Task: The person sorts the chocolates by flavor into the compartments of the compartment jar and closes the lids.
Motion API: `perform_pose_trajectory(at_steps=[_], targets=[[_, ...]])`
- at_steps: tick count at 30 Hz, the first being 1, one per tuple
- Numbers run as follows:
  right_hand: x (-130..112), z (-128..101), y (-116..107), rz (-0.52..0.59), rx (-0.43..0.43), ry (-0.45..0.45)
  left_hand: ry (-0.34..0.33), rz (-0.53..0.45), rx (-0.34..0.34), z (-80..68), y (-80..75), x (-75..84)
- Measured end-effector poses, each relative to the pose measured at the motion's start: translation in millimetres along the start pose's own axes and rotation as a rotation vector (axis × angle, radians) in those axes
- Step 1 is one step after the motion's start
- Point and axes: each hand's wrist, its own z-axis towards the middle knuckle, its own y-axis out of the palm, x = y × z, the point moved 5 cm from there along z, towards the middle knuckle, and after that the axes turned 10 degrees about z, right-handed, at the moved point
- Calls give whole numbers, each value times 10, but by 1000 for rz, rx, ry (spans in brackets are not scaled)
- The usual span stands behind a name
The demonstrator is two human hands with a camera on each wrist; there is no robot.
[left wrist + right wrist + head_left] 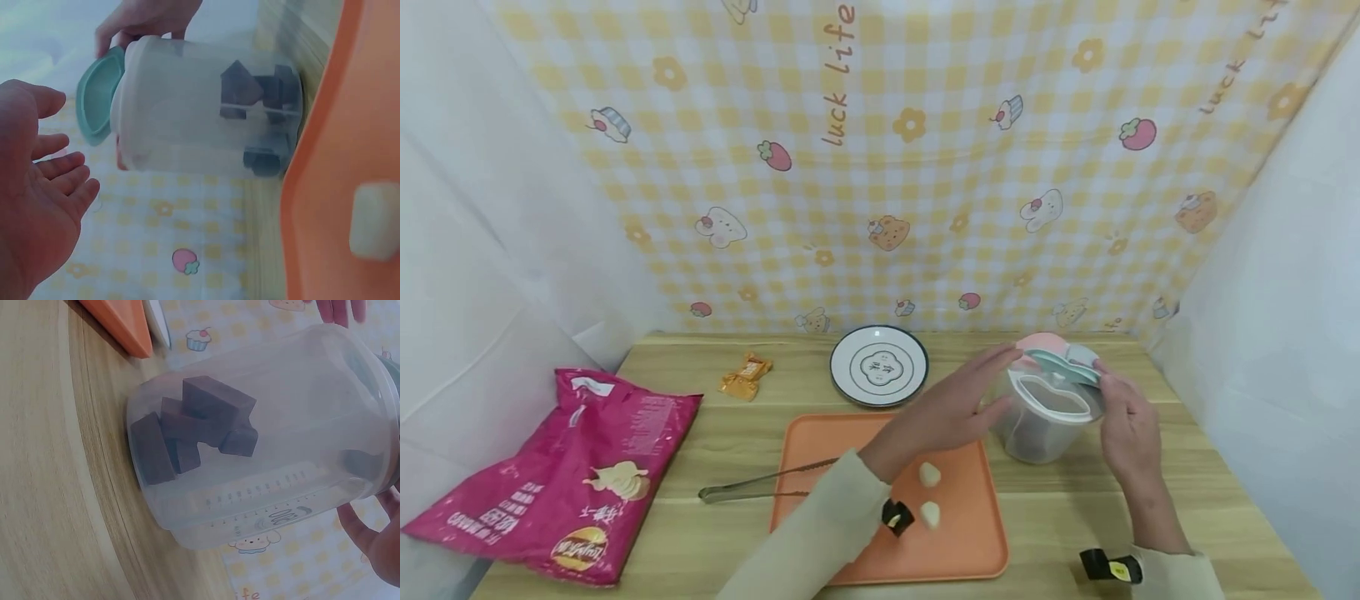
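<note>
Clear plastic, that's the round container [1043, 421], standing upright right of centre in the head view, long axis vertical, mouth up, just off the right edge of the orange plastic tray [820, 442]. Its green hinged lid [1062, 364] is tipped open toward the upper right. Several dark brown cubes [190, 428] sit at the bottom. The left hand [951, 408] reaches in with fingers straight and slightly spread beside the rim; the right hand [1126, 429] has its fingers at the lid's far edge, the grip itself unclear. Two white lumps [929, 474] lie on the tray, one pair of metal tongs [752, 485] crosses its left edge. Bare wooden table [1187, 467] lies right of the container.
</note>
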Motion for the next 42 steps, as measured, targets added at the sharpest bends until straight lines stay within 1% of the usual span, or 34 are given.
perform_pose_trajectory(at_steps=[2, 4, 6, 8, 10, 12, 17, 20, 23, 28, 36, 39, 42], targets=[[0, 5, -3, 4, 5, -11, 23, 19, 17, 88, 61, 29], [-6, 12, -1, 13, 5, -26, 45, 52, 33, 145, 108, 60], [-18, 23, 5, 14, -14, -55, 65, 84, 55, 185, 145, 85], [-33, 31, 10, 3, -44, -92, 70, 101, 81, 204, 169, 98], [-43, 32, 14, -5, -86, -125, 64, 112, 107, 202, 183, 99], [-47, 26, 16, -8, -136, -158, 53, 102, 144, 187, 187, 88], [-19, 4, -13, 48, -239, -228, 38, 115, 228, 139, 208, 47], [15, 6, -26, 68, -285, -263, 38, 124, 248, 121, 235, 21], [39, 5, -32, 72, -314, -257, 31, 158, 250, 96, 265, 10], [48, 1, -47, 68, -328, -222, 38, 233, 255, 59, 312, 14], [50, 12, -62, 85, -345, -234, 91, 302, 269, 43, 363, 23], [43, 9, -71, 90, -355, -236, 123, 334, 293, 29, 374, 34], [37, 4, -79, 99, -370, -234, 149, 396, 322, -5, 398, 42]])
